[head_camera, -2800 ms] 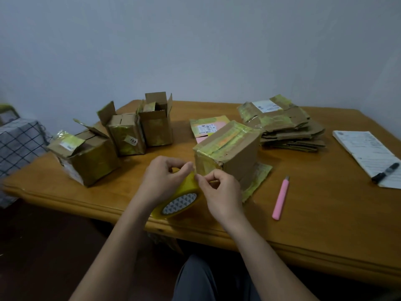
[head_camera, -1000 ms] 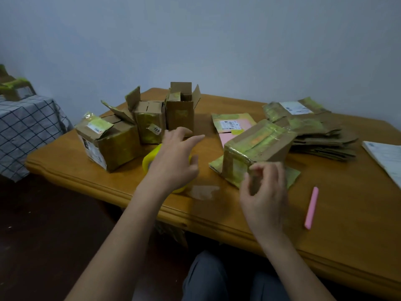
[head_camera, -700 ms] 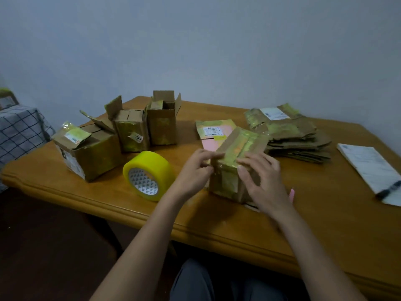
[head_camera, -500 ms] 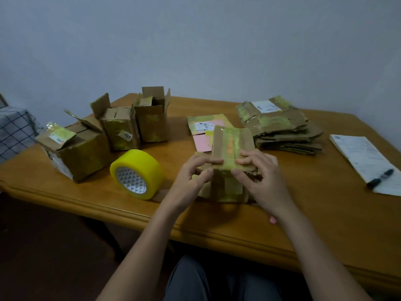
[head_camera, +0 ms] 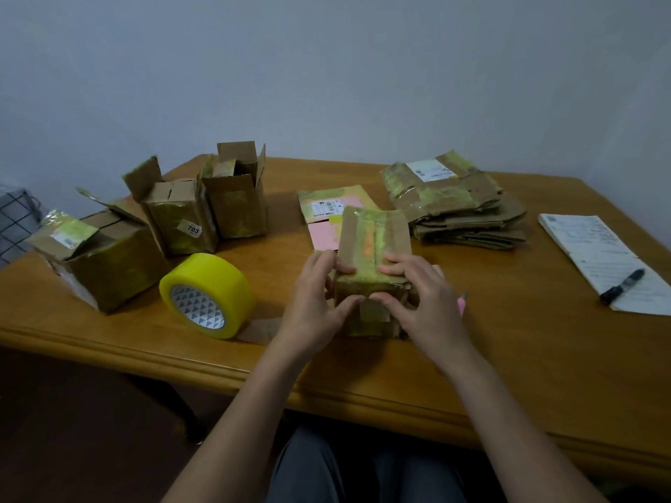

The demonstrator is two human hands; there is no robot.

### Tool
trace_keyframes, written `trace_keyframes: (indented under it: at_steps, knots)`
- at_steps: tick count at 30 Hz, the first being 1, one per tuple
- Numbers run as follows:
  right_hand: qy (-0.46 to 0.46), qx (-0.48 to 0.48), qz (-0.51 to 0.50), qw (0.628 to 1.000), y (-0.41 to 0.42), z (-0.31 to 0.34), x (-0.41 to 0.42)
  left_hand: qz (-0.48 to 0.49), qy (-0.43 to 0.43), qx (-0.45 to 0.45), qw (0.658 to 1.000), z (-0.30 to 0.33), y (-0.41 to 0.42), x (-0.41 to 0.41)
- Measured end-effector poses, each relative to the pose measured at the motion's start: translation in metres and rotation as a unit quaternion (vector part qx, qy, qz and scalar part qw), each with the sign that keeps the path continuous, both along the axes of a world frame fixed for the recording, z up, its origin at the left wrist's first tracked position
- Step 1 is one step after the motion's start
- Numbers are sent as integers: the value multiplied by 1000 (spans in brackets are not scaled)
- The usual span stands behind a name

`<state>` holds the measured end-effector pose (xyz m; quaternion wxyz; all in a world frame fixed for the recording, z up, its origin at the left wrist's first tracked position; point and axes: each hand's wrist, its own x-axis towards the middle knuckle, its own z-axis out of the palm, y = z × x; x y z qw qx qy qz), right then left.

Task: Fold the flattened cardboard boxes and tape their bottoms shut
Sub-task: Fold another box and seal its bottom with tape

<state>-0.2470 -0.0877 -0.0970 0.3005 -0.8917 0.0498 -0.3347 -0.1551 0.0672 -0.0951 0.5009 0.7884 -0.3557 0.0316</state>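
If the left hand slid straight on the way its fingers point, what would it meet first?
The left hand already touches the box. Beyond that, probably the stack of flattened boxes, though depth is unclear.

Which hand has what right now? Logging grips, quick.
Left hand: grips the cardboard box, thumb and fingers pinching its near edge.
Right hand: grips the same box.

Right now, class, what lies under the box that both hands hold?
Under the box a pink and green flat piece shows at its far side, and a pink knife peeks past the right hand. Both hands, including the left hand, cover the rest.
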Motion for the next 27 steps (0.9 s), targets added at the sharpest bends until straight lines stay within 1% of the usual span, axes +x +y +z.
trace_keyframes:
  at_steps: [2,4,6,7,8,9,10,11,12,14,15,16,17,18,21,25,27]
  knots:
    - [-1,-10,-5,1000,3,0,-2,-2,-1,17,1000,2,0,3]
    - [19,-10,22,1000,7,0,-4,2,-3,29,1000,8,3,10]
    - [19,39,88,995,13,3,-8,45,-16,36,998,16,6,20]
    - [-13,56,106,993,14,5,-9,85,-25,36,995,19,7,23]
    - [-61,59,96,992,15,7,-10,134,-25,30,990,21,9,25]
    - [-112,61,61,990,12,10,-9,182,-18,16,983,23,10,24]
    - [-148,73,13,986,6,14,-5,220,-10,-4,975,23,11,22]
    - [-158,100,-32,982,-3,19,0,240,-7,-22,970,21,12,19]
    - [-138,137,-70,978,-14,24,7,242,1,-31,970,20,12,15]
    - [-14,224,-111,968,-36,33,24,205,53,-32,977,21,6,7]
    - [49,270,-107,956,-44,36,33,179,92,-31,979,22,1,5]
    - [92,310,-94,941,-50,38,41,156,130,-37,978,25,-4,3]
    - [114,335,-85,931,-52,37,48,142,160,-48,976,27,-8,3]
    - [116,345,-83,928,-51,34,53,142,174,-55,973,29,-12,3]
    - [84,338,-109,931,-44,25,54,158,203,-94,962,31,-18,10]
    - [83,314,-169,931,-37,14,48,144,286,-155,935,28,-21,16]
    - [78,317,-167,930,-40,14,47,128,305,-182,926,27,-20,20]
